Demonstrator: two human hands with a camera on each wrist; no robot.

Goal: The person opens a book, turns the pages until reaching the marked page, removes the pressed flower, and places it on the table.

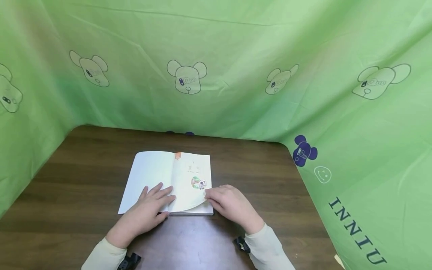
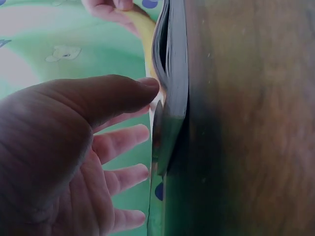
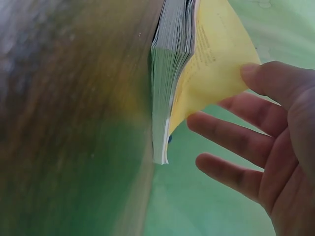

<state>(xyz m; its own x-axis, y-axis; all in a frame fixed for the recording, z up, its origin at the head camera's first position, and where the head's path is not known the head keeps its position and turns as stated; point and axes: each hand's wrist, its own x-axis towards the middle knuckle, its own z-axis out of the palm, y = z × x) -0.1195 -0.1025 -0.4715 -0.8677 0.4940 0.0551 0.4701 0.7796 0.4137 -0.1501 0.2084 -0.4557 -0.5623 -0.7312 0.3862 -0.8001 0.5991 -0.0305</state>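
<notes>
An open book (image 1: 189,165) lies on the table, its right page printed with a small coloured picture and an orange tab at the top near the fold. My left hand (image 1: 145,212) rests on the left page by the fold, fingers spread and straight. At the lower right corner, my right hand (image 1: 233,206) pinches a lifted page between thumb and index finger. In the right wrist view that page (image 3: 216,64) bends away from the block of pages and looks yellowish, with print on its underside. The other fingers of the right hand (image 3: 275,132) are held apart from the paper.
The brown wooden table (image 1: 256,168) extends around the book. A green cloth (image 1: 236,108) with bear-head drawings hangs behind and along both sides. Black straps (image 1: 241,244) are on both wrists, below pale sleeves (image 1: 270,247).
</notes>
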